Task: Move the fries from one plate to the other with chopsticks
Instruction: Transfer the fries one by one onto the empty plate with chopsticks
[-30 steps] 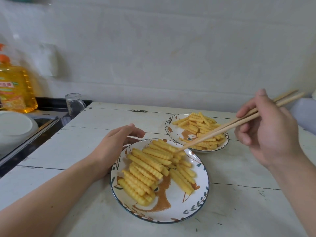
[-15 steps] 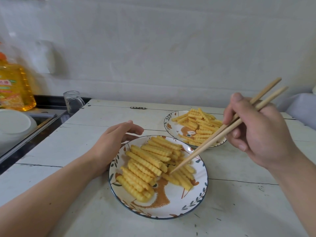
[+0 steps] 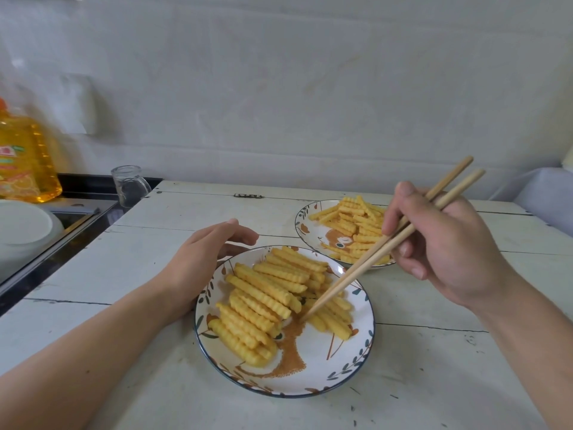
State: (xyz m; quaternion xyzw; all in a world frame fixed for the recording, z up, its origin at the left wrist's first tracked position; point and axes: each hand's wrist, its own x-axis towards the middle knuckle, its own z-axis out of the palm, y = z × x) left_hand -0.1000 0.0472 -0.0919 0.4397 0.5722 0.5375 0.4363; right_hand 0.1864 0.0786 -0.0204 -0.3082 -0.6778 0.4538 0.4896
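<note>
A white plank table [image 3: 434,361] is seen from above, with two patterned plates set on it. The near plate [image 3: 325,364] lies at the centre; the far plate [image 3: 305,226] stands just behind it to the right, the two rims close together. Crinkle-cut fries [image 3: 263,293] are heaped across the left and upper parts of the near plate, and a second heap of fries [image 3: 356,225] covers much of the far plate.

The right hand [image 3: 446,246] is held above the table between the two plates, its fingers curled round a pair of wooden chopsticks [image 3: 366,265]. The sticks are pinched between thumb and fingers near their upper third. The upper ends are slightly parted, and the tips are brought together low in the near plate, among the fries at the right side of the heap. Whether a fry is actually caught between the tips cannot be told.

The left hand [image 3: 201,262] is laid on the table at the left rim of the near plate, palm turned towards the plate. Its fingers are loosely bent and spread a little, with nothing gripped; the fingertips reach round the far-left rim.

At the left edge, a yellow oil bottle [image 3: 24,159], a clear glass cup [image 3: 128,184] and a white bowl [image 3: 21,228] are seen beside a dark counter.
</note>
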